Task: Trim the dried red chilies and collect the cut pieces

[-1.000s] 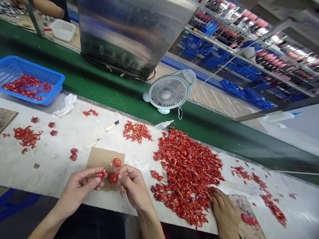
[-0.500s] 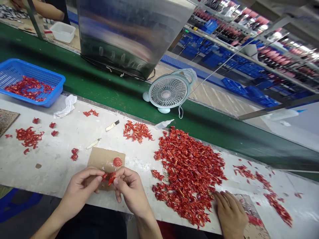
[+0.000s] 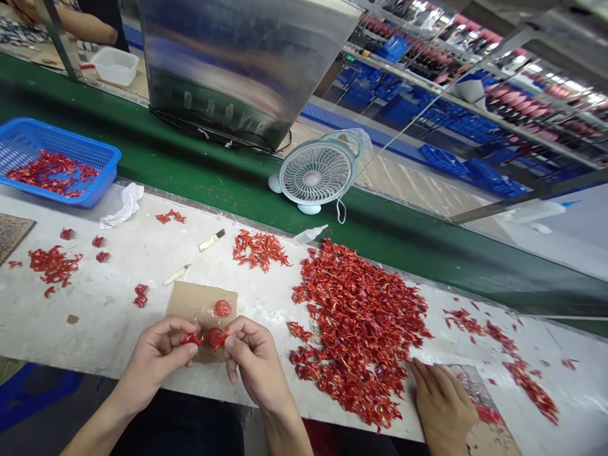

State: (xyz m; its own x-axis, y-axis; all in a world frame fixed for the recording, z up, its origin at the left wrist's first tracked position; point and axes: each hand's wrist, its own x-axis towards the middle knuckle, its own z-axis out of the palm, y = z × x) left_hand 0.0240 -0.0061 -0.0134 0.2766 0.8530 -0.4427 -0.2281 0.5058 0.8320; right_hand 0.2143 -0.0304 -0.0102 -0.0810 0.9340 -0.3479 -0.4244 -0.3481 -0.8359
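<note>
Between thumb and fingers, my left hand point(image 3: 164, 354) pinches a small red piece point(image 3: 190, 338). My right hand point(image 3: 254, 354) grips another red piece point(image 3: 216, 337), which has a rounded face. The two pieces are close together, with a narrow gap, over a brown cardboard sheet point(image 3: 190, 301). A round red disc point(image 3: 222, 308) lies on the cardboard just beyond my hands. Two joined-looking red pieces point(image 3: 140, 296) rest to the left of the cardboard. Two pale-handled tools, a knife point(image 3: 177, 274) and a brush-like one point(image 3: 211, 240), lie beyond it.
A large heap of red pieces point(image 3: 361, 323) covers the table to the right, with a co-worker's hand point(image 3: 444, 405) beside it. A smaller pile point(image 3: 260, 249), a white bottle point(image 3: 310, 235), a fan point(image 3: 317, 177) and a blue basket point(image 3: 102, 180) stand farther back.
The red pieces in my hands have turned and moved slightly apart, showing more of their surfaces. The view has shifted a little. The co-worker's hand has moved slightly.
</note>
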